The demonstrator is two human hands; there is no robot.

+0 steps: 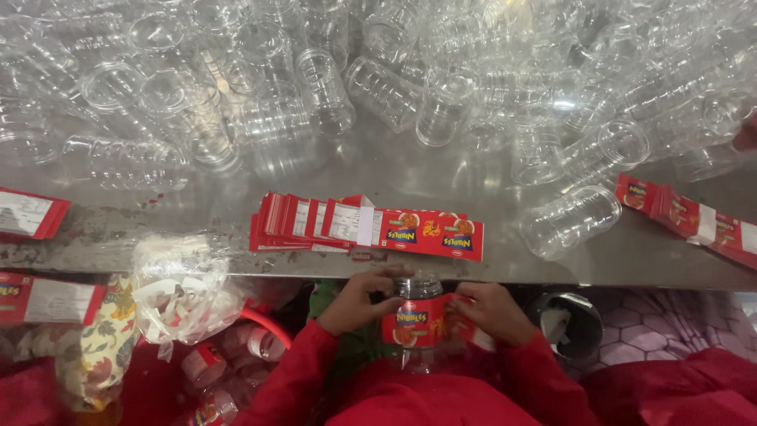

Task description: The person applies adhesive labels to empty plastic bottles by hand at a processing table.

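The clear plastic jar [419, 319] sits low in the centre of the frame, just under the near edge of the steel worktop [441, 177], held between both hands over a lap in red cloth. I see a red label [418, 322] wrapped around its middle. The left hand [361, 300] is on the left side of the jar, fingers [390, 304] curled and pressed onto the label's edge. The right hand [493, 312] is on the right side, fingers pinching the loose end of the label against the jar wall. Both sleeves are red.

Up on the worktop, directly above the hands, I've got a fanned stack of red labels [367, 225] lying flat, near the edge. Another bundle of labels [686, 217] lies at the right of the frame, and more red ones [27, 213] show at the far left. Just right of centre a single empty jar [569, 221] lies on its side, apart from the rest. The whole upper part of the frame is a heap of empty clear jars [378, 71], tumbled every which way.

Lower left, a crumpled clear plastic bag [185, 288] with scraps hangs off the worktop edge, and below it I make out labelled jars [213, 371] lying together.
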